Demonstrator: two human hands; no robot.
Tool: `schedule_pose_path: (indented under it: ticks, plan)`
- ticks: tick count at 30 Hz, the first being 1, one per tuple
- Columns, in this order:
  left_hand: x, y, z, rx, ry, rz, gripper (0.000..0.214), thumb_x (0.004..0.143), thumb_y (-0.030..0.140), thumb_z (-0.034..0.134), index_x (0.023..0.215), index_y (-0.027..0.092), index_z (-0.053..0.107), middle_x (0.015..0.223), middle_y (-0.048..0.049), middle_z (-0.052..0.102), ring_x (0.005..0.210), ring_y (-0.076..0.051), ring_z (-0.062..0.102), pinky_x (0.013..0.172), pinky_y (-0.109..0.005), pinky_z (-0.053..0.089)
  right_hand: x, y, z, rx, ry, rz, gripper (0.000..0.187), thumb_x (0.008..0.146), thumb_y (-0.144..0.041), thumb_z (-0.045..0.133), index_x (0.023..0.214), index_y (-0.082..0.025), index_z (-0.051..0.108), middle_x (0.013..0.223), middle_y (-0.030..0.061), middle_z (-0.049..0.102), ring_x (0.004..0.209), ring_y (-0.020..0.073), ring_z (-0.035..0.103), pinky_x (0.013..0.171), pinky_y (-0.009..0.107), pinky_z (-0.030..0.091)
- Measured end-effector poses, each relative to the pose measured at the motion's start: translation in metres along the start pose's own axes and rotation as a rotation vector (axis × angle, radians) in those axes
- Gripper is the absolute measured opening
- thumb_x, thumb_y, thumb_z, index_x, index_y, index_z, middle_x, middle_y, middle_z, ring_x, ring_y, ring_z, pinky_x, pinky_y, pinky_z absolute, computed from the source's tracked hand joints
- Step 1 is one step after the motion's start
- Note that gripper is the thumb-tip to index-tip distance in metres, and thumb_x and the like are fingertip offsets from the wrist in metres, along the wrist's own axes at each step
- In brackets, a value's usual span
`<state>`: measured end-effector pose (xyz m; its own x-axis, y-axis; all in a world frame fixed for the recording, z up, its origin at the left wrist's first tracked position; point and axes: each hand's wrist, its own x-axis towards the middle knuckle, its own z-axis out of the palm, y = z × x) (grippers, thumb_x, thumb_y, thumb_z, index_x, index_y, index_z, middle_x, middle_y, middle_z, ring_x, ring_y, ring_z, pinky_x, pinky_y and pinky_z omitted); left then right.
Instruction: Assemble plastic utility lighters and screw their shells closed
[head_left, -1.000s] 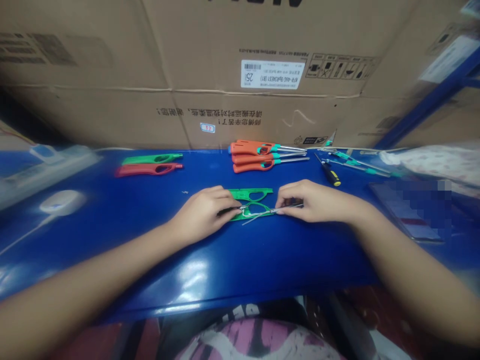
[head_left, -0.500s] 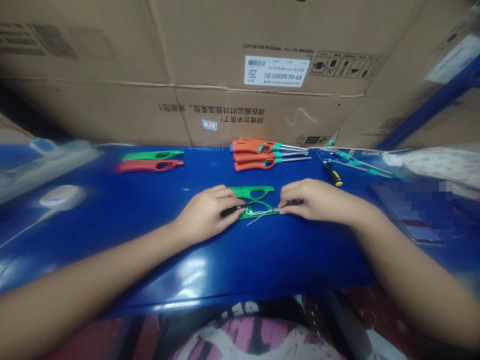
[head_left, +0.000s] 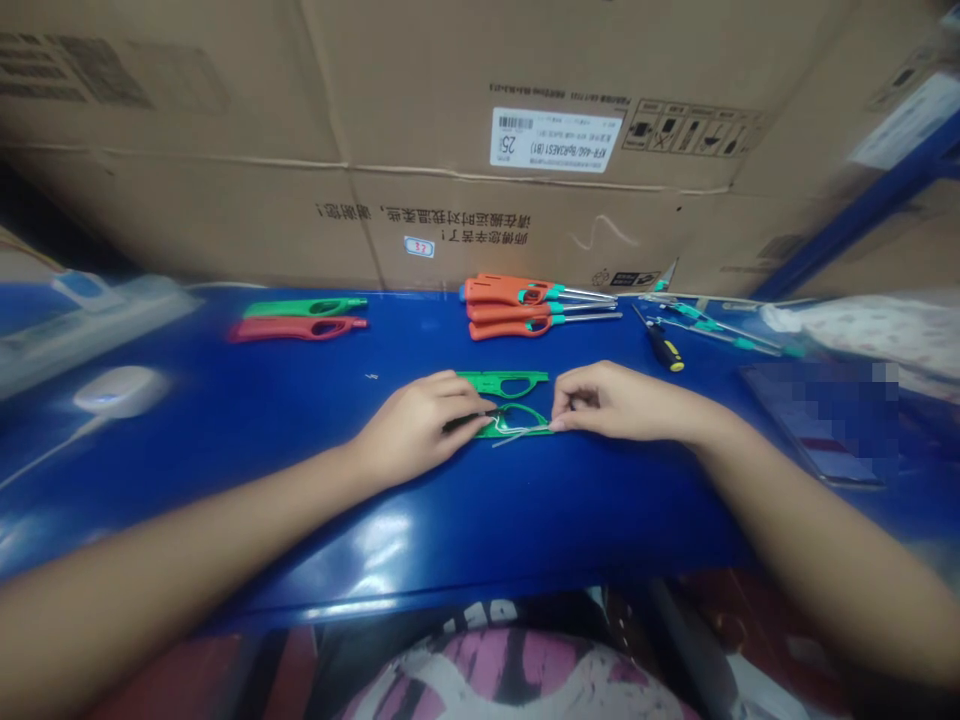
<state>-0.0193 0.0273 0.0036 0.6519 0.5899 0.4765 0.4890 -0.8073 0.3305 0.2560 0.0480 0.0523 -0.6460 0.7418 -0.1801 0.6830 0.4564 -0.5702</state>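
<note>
Two green plastic lighter shell halves lie at the middle of the blue table. My left hand is closed, pressing down on the near green shell half and a dark inner part. My right hand is closed in a pinch on a thin metal tube and wire at the right end of that shell. The far green shell half lies loose just behind my fingers.
Three orange long-nose lighters lie behind. At the back left rest a green handle and a red handle. A black-and-yellow screwdriver and teal-tipped metal tubes are on the right. Cardboard boxes wall the back.
My right hand has slid slightly left along the metal tube, closer to the green shell. My left hand has stayed in place.
</note>
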Motion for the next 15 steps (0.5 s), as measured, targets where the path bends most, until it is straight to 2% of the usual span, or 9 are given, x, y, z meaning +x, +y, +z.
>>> schedule_pose_path:
  ticks: [4,9,13,15]
  plan:
    - [0.000,0.003,0.002,-0.053,-0.010,0.025,0.021,0.097,0.024,0.058,0.109,0.017,0.074,0.095,-0.0084,0.073,0.088,-0.020,0.066,0.080,-0.034,0.055,0.001,-0.001,0.000,0.154,-0.163,0.169,0.031,0.082,-0.046,0.069,0.083,-0.015,0.068,0.059,-0.0045,0.051,0.053,0.0087,0.039,0.052,0.023,0.031]
    - [0.000,0.004,0.004,-0.065,0.002,0.015,0.020,0.097,0.023,0.059,0.108,0.017,0.074,0.095,-0.0079,0.072,0.089,-0.020,0.066,0.081,-0.034,0.055,0.003,-0.006,0.002,0.147,-0.139,0.246,0.028,0.076,-0.042,0.072,0.076,-0.015,0.066,0.060,-0.0031,0.054,0.053,0.0086,0.041,0.051,0.023,0.031]
    - [0.001,0.002,0.004,-0.052,-0.005,0.000,0.020,0.096,0.023,0.060,0.108,0.016,0.075,0.096,-0.0081,0.073,0.090,-0.020,0.066,0.081,-0.034,0.055,0.001,-0.011,0.002,0.152,-0.160,0.280,0.023,0.081,-0.038,0.068,0.078,-0.016,0.063,0.054,-0.0042,0.052,0.045,0.0080,0.044,0.046,0.022,0.032]
    - [0.001,0.002,0.002,-0.049,-0.010,-0.013,0.020,0.096,0.022,0.060,0.108,0.017,0.075,0.096,-0.0082,0.073,0.090,-0.020,0.066,0.081,-0.034,0.056,-0.001,-0.012,0.002,0.165,-0.153,0.235,0.022,0.085,-0.037,0.066,0.085,-0.016,0.062,0.053,-0.0051,0.051,0.043,0.0086,0.046,0.045,0.022,0.033]
